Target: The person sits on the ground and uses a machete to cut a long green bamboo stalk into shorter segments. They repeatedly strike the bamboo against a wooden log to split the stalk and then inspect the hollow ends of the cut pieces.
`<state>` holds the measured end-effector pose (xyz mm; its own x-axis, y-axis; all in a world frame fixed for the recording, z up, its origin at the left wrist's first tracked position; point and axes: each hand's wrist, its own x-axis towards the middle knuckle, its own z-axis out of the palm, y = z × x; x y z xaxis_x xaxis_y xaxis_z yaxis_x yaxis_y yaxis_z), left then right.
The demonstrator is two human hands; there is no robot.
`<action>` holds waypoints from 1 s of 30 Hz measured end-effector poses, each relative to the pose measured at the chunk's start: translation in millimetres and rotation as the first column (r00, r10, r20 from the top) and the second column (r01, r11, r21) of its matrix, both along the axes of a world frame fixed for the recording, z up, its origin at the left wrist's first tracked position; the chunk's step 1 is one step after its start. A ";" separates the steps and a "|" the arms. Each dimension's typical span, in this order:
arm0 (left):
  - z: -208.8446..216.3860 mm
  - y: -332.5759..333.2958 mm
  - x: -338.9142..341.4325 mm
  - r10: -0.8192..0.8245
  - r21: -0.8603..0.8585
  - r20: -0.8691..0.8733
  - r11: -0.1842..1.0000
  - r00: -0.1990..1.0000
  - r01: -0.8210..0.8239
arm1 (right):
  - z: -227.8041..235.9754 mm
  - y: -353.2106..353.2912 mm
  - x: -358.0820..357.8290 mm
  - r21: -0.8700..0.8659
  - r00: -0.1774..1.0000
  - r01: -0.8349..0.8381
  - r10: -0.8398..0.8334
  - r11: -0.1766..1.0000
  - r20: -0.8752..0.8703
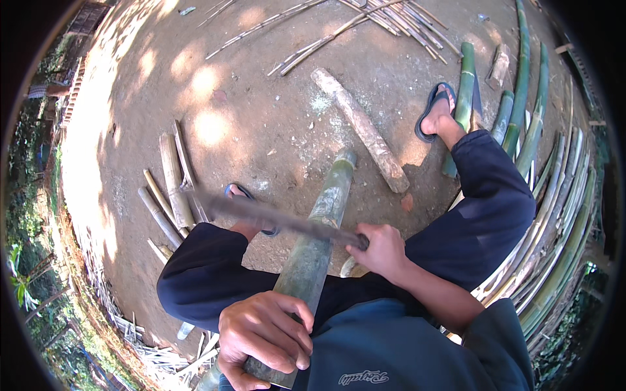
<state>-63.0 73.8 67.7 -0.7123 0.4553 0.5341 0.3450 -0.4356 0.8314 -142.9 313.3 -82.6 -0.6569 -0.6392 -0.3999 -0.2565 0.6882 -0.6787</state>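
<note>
A thick green bamboo pole (331, 195) runs between my legs, from the ground ahead back to my lap. My left hand (264, 339) grips its near end, thumb and fingers wrapped over it. In my right hand (381, 251) is the handle of a machete (280, 218). Its long dark blade points left and crosses above the pole, smeared by motion. Whether the blade touches the bamboo I cannot tell.
A short log (362, 130) lies on the dirt ahead. Green bamboo poles (523, 72) and a heap of split strips (554, 241) lie to the right. Thin sticks (411, 23) are at the far side; cut bamboo pieces (171, 166) lie by my left foot.
</note>
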 end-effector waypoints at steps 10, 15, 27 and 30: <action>-14.6 -2.2 35.4 0.807 0.191 0.237 0.508 0.542 -0.840 | -4.0 -26.2 21.3 -0.162 0.987 0.140 -0.124 0.977 0.102; -26.9 -9.8 46.0 0.832 0.247 0.279 0.421 0.480 -0.873 | 2.2 -37.8 16.8 -0.091 0.965 0.260 -0.256 0.961 0.057; -28.1 -26.2 49.9 0.570 0.167 0.165 0.788 0.805 -0.593 | 2.0 -23.8 5.7 0.133 0.982 -0.076 0.050 0.988 0.184; -26.8 -32.3 47.2 0.520 0.146 0.136 0.831 0.843 -0.536 | 0.6 -22.8 5.1 0.087 0.987 -0.048 0.033 0.995 0.157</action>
<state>-15.8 41.5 40.9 -0.8647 -0.0966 0.4929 0.4936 -0.3454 0.7982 -137.8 290.5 -82.0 -0.5566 -0.6206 -0.5522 -0.1817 0.7396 -0.6481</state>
